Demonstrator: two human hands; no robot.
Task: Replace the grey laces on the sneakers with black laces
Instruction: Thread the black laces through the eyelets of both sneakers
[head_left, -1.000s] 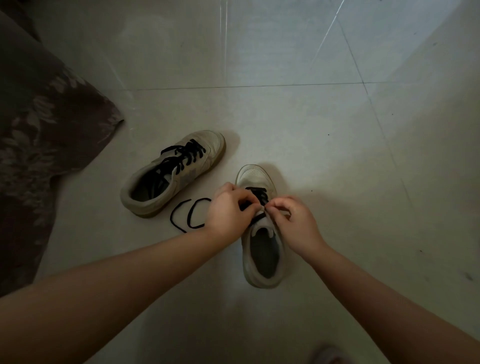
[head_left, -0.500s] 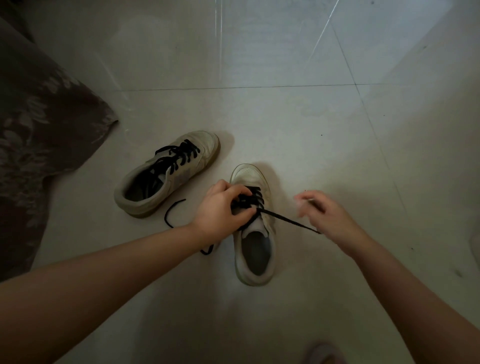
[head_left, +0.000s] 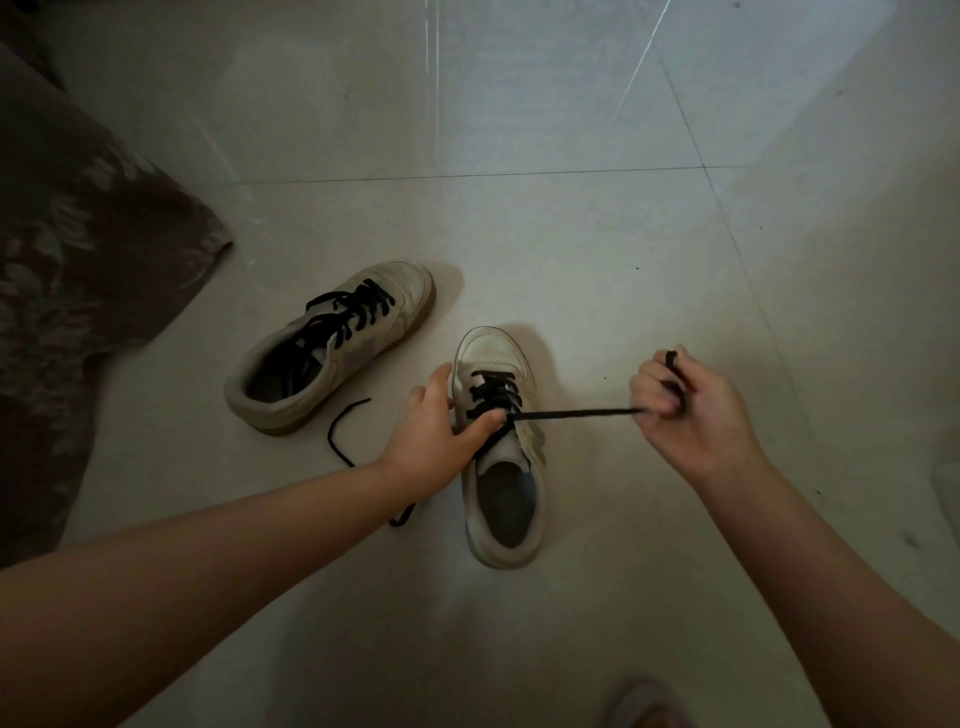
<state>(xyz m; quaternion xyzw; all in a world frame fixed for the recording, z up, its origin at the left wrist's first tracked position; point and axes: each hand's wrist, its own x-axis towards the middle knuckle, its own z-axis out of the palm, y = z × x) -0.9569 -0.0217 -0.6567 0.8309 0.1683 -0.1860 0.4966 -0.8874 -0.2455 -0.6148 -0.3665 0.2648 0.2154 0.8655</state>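
Near sneaker (head_left: 498, 447) upright on the floor (head_left: 571, 234), long axis running away from the body, toe at the far end, heel opening nearest. Black lace (head_left: 576, 414) stretched taut from the sneaker's mid eyelets straight out to its right, crosswise to that axis. Right hand (head_left: 691, 410) well to the sneaker's right, fingers curled tight round the lace, tip poking above the knuckles. Left hand (head_left: 441, 431) touching the sneaker's left flank, thumb pressed on the crossings, fingers seemingly wrapped round the side. Loose lace end (head_left: 343, 431) trailing left of the sneaker. Probably next: feeding into the upper eyelet, left hand nearer. Second sneaker (head_left: 332, 348), black-laced already, beyond and left, toe angled up-right.
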